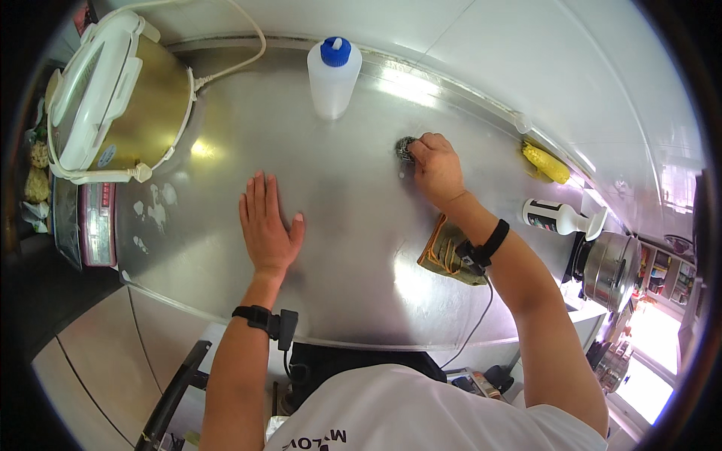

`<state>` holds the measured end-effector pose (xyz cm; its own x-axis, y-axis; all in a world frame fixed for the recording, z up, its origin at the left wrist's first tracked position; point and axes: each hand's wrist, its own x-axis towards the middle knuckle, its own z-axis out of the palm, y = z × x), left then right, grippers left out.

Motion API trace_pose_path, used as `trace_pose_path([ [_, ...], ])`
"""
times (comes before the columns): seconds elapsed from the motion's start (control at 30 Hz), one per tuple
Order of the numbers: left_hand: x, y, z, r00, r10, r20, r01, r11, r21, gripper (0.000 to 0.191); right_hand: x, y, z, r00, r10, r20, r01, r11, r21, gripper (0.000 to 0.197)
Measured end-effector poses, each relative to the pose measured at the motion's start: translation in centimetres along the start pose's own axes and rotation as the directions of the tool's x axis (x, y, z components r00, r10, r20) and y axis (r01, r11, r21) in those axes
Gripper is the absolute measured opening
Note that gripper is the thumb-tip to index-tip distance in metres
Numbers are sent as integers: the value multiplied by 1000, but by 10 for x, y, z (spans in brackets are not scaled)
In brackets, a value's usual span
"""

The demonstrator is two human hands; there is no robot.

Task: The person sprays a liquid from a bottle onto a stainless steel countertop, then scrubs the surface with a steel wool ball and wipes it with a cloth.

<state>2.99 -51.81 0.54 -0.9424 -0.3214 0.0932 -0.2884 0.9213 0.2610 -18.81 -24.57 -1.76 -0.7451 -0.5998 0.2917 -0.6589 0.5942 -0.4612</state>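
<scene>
My right hand (439, 168) grips a steel wool scourer (405, 149) and presses it against the stainless steel countertop (338, 225). Palm down, my left hand (268, 225) rests on the same metal surface with its fingers spread slightly and nothing in it. A folded olive-green cloth with orange edging (451, 253) lies under my right forearm, which hides part of it. White foam or liquid patches (157, 206) sit on the metal left of my left hand. Beyond both hands, a translucent plastic bottle with a blue cap (334, 84) stands upright.
A rice cooker (127, 101) with its cord occupies the back left, with a pinkish electronic device (99, 225) in front of it. Toward the right are a yellow corn cob (545, 162), a white spray bottle (558, 217) on its side and a steel pot (612, 270). A tiled wall (507, 51) bounds the back.
</scene>
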Motion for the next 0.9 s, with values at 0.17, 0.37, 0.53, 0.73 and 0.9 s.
trace_pose_path([
  [0.17,3,2,-2,1000,13,-13,-13,1000,0,79,43,23,-10,993,120,-4,-119,986,-118,14],
  [0.37,-3,-4,-3,1000,-4,-3,4,1000,19,80,13,-26,7,999,-20,38,16,994,110,9],
  [0.53,4,2,0,1000,10,-21,-11,1000,-7,80,23,44,-13,954,277,-117,-295,937,-185,12],
  [0.73,2,-1,-2,1000,9,-18,-9,1000,-15,80,-4,21,-7,985,131,-110,-134,991,-14,18],
  [0.9,3,2,0,1000,8,-11,-8,1000,-22,79,-22,19,-5,993,100,-64,-109,982,-152,13],
])
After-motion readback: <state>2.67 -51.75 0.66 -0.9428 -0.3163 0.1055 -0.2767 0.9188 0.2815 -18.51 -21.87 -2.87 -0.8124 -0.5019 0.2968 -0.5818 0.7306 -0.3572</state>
